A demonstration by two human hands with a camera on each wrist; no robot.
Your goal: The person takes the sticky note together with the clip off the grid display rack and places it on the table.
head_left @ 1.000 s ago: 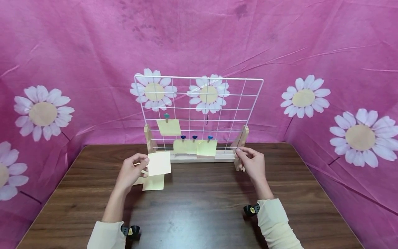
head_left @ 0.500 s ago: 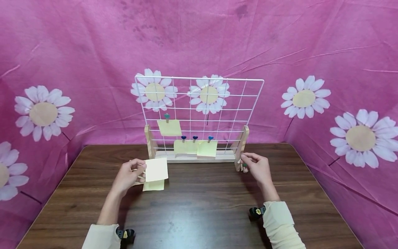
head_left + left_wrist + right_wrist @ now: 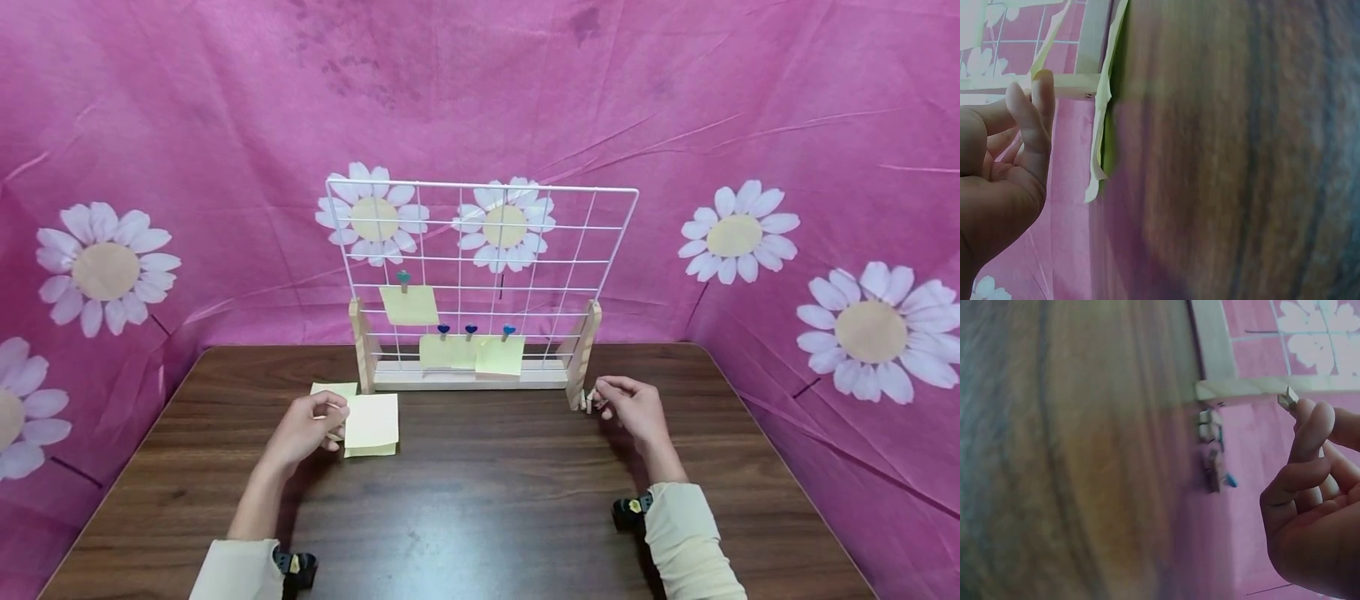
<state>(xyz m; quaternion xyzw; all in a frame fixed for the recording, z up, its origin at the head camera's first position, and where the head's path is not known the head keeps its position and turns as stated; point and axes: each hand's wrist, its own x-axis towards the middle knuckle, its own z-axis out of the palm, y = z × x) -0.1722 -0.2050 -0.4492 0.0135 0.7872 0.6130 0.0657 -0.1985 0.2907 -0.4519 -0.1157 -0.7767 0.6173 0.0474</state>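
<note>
My left hand [image 3: 303, 429] pinches a pale yellow sticky note [image 3: 372, 421] by its left edge, above more sticky notes [image 3: 371, 451] on the table. In the left wrist view, the held note [image 3: 1050, 40] is seen edge-on between thumb and fingers, apart from the lower notes [image 3: 1102, 112]. To the right of the grid stand, my right hand [image 3: 633, 408] holds a small wooden clothespin [image 3: 1287, 399] between thumb and fingertips; its rear end is hidden. Several small clothespins [image 3: 1210, 425] lie on the table near that hand, one with a blue piece.
A white wire grid [image 3: 480, 185] leans back in a wooden stand [image 3: 472, 382] on the brown table [image 3: 495, 500]. Heart-topped clips hold yellow notes [image 3: 410, 307] on its lower left and middle. A pink flowered cloth [image 3: 480, 83] hangs behind and at both sides.
My left hand has moved down and left with its note, over the notes on the table. My right hand has drawn to the right and slightly down, away from the stand.
</note>
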